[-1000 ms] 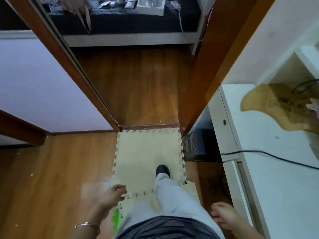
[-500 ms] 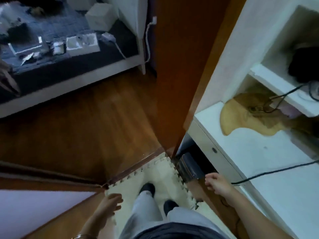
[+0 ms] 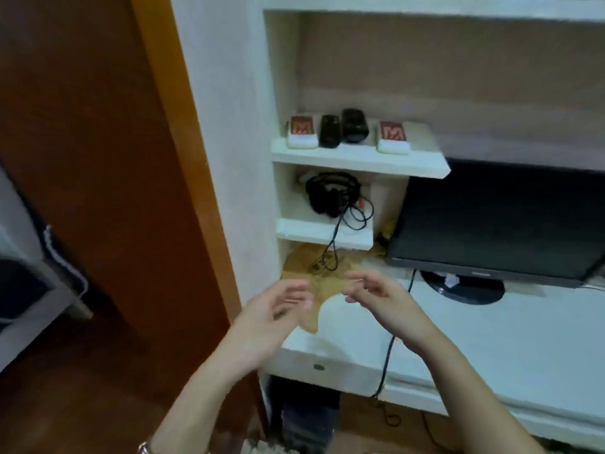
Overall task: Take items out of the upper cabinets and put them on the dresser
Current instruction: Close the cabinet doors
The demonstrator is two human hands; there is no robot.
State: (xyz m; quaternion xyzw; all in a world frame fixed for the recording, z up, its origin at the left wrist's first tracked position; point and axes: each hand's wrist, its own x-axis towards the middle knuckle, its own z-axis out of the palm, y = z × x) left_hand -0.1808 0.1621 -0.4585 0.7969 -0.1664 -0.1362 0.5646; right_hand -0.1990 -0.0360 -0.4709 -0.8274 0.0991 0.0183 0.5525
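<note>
Your empty left hand (image 3: 278, 309) and right hand (image 3: 376, 294), fingers loosely spread, hovered over the worktop (image 3: 491, 339), shelf items (image 3: 347, 131) lying above, roughly equidistant.

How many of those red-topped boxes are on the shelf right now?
2. One red-topped box at the upper shelf's left end, the other right of the two dark items. None seem hidden.
</note>
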